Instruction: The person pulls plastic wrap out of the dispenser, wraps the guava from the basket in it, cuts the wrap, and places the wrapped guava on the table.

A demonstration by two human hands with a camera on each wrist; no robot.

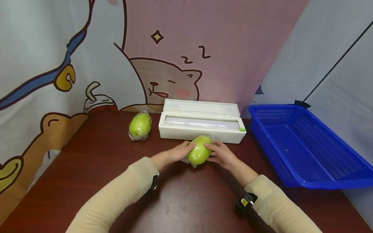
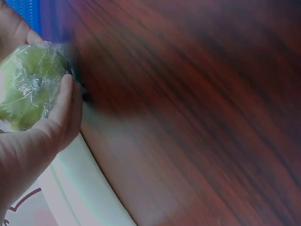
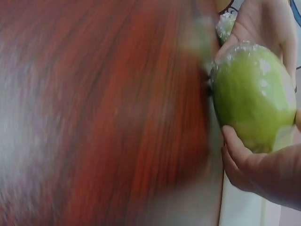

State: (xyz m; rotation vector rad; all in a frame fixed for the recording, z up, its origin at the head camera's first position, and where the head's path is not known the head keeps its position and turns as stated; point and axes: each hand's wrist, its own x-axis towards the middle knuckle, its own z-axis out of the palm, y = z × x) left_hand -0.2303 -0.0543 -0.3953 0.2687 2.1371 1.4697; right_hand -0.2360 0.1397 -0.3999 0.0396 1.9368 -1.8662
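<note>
Between both hands is a smooth green oval fruit (image 1: 200,150), wrapped in clear plastic film that bunches and wrinkles on one side. My left hand (image 1: 179,151) grips it from the left, thumb on its upper side. From the right, my right hand (image 1: 223,155) holds the opposite end, with the thumb on top and fingers below. In the left wrist view the crinkled film (image 2: 35,84) shows on the fruit's underside. Just behind the hands stands a white plastic-wrap dispenser box (image 1: 201,133), its lid (image 1: 201,107) raised and a roll of film (image 1: 201,123) inside.
A second film-wrapped green fruit (image 1: 140,125) rests at the back left of the dark wooden table (image 1: 116,181). On the right is a blue plastic basket (image 1: 309,155) with perforated sides. A printed cloth (image 1: 221,48) hangs behind the table.
</note>
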